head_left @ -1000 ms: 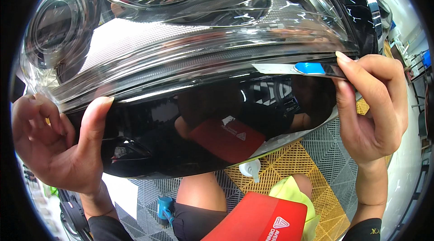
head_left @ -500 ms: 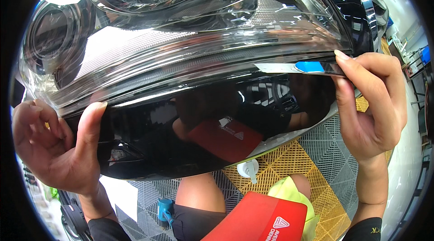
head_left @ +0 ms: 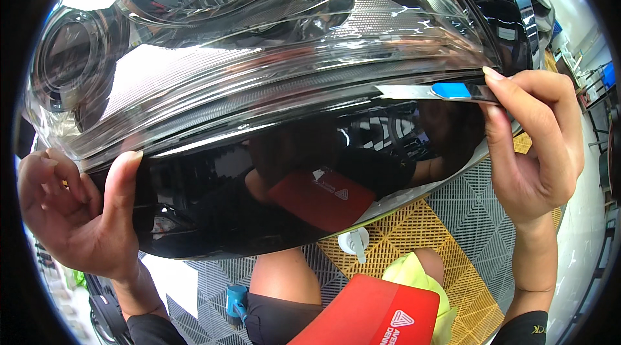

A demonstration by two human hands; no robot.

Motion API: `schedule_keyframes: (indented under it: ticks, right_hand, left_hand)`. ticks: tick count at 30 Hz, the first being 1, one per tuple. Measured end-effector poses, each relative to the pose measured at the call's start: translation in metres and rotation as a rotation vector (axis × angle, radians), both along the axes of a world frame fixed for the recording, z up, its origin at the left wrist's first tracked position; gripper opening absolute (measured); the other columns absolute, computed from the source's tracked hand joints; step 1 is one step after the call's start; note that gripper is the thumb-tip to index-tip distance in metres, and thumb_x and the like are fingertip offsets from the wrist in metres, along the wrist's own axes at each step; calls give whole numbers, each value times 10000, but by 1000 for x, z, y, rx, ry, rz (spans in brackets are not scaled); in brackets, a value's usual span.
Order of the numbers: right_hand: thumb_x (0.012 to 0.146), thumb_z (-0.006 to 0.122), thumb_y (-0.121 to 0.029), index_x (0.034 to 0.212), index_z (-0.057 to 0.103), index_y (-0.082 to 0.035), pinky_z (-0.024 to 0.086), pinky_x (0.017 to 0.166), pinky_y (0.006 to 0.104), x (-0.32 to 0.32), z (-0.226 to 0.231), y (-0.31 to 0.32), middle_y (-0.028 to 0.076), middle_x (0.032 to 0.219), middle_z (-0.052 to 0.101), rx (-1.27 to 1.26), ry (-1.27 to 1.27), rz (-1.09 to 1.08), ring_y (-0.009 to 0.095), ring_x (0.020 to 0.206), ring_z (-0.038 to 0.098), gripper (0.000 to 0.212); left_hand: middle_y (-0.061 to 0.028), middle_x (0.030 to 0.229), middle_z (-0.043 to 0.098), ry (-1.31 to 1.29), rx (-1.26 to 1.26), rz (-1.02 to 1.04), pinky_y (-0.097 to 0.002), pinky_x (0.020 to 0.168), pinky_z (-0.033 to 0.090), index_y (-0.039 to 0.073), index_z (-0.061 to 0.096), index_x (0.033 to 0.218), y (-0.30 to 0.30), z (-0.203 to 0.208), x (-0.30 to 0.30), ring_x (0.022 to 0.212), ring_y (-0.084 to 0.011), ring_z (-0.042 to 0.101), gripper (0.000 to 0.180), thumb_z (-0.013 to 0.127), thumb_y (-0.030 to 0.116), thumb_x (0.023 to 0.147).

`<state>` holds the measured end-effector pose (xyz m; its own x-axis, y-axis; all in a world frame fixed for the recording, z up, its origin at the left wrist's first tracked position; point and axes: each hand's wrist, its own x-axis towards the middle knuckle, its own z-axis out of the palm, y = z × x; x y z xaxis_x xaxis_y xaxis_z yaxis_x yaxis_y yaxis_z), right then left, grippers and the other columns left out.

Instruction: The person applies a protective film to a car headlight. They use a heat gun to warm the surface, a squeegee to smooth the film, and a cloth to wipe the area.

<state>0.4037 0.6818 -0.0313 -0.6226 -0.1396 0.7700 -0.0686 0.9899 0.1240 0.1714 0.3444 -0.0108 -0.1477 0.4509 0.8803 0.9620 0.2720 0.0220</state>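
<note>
A car headlight point(head_left: 278, 86) fills most of my view, held up close to the camera: clear lens and chrome reflectors above, a glossy black lower panel beneath that mirrors the scene below it. My left hand point(head_left: 71, 215) grips the headlight's lower left edge, thumb pressed flat against the black panel and fingers curled behind the rim, closed on the housing. My right hand point(head_left: 537, 151) clamps the lower right edge, thumb on the front face and fingers wrapped behind. Just beside that fingertip, a blue tab point(head_left: 451, 90) sits on a strip of clear film along the seam between lens and black panel; I cannot tell whether the finger touches it. Below the headlight, a floor of grey and yellow grid tiles point(head_left: 414, 235) shows between my arms. My bare knee point(head_left: 284, 280) rises in the middle, with a red case point(head_left: 362, 319) lying at the lower edge, a yellow-green cloth point(head_left: 414, 274) just beside it, and a small white spray nozzle point(head_left: 354, 241) above them.
</note>
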Motion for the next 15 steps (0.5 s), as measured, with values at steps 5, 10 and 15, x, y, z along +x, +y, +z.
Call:
schedule_keyframes:
  ticks: [5,10,15]
  right_hand:
    - [810,740,156,1141,733,52,534,727,278,5,-1,3,151,988,653,-8,-7,-18,213,864,638,347]
    - [820,742,150,1143,736,50,530,730,276,5,-2,7,150,993,655,-5,-17,-22,210,863,637,338]
    - [828,742,145,1145,737,50,529,732,276,8,-3,10,150,992,656,-4,-20,-37,207,866,637,331]
  left_hand:
    - [-37,820,486,52,-28,10,-162,551,261,57,589,1226,-2,2,-1,599,-66,400,562,926,34,776]
    - [-42,798,476,52,-47,0,-170,549,254,62,599,1085,-1,2,-4,577,-75,405,434,914,21,789]
    - [-45,796,476,44,-47,4,-173,553,250,66,594,1084,-2,1,-5,571,-79,397,433,908,13,792]
